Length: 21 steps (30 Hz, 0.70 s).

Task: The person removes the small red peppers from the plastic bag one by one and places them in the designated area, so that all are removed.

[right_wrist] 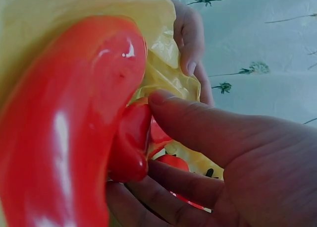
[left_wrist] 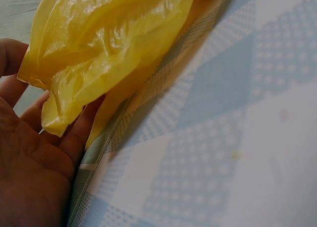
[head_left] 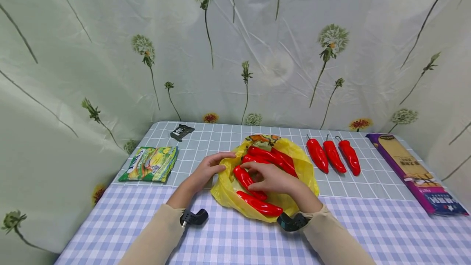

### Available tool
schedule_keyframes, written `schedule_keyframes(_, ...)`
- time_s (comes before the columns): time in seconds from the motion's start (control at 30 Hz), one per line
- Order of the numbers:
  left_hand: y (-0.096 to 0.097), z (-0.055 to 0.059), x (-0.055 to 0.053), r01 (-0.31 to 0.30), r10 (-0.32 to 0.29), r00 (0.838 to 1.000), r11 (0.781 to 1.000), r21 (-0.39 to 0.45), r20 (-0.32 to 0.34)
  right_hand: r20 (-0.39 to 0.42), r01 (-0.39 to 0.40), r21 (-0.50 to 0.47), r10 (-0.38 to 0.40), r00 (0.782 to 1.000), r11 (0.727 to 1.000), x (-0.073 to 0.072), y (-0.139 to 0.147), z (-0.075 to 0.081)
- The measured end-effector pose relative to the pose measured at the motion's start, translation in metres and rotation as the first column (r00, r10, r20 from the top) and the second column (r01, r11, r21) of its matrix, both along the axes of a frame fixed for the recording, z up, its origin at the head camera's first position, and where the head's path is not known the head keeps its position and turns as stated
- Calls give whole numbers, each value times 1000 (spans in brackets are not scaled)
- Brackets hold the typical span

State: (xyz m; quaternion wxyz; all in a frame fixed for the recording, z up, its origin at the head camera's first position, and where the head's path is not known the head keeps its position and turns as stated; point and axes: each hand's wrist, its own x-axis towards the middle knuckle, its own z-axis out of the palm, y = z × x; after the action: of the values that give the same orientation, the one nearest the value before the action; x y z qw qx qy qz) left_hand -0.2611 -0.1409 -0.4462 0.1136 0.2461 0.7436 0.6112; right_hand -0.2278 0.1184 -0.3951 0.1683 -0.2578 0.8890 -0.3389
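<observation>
"Where is the red pepper (head_left: pixel 241 176)?"

"Inside the yellow bag (head_left: pixel 224 192), beneath the right hand (head_left: pixel 274 179). Its grip is clamped on the pepper, thumb opposite fingers, probably because such smooth skin would slide from a lighter touch."

"And the left hand (head_left: pixel 206 171)?"

"At the bag's left rim, its grip apart, thumb and fingers touching the plastic. I'd say that steadies the soft wall and leaves the mouth wide."

"What can't you make out?"

"The right fingertips are partly hidden in the head view, and the other peppers (head_left: pixel 260 204) in the bag overlap, so I can't count them surely. The left wrist view shows no pepper at all."

"Beyond the bag?"

"Three peppers (head_left: pixel 334 156) lie side by side on the table (head_left: pixel 220 242) to its right, stems pointing away, near a purple packet (head_left: pixel 408 165). Leftward are a green packet (head_left: pixel 150 165) and, farther back, a black packet (head_left: pixel 182 132), its lettering too small to read."
</observation>
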Motion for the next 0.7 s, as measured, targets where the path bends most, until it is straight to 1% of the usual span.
schedule_keyframes(0.2,1,1,-1,-3,3,1000,1000,-2,-6,5,11,-8,-11,1000,1000,0,-1,1)
schedule_keyframes(0.47,0,-2,-3,3,-3,1000,1000,9,-25,-27,19,30,-18,999,999,0,-7,-3)
schedule_keyframes(0.7,0,-2,-1,4,-4,1000,1000,3,-8,-57,34,64,-30,998,997,2,-7,-1)
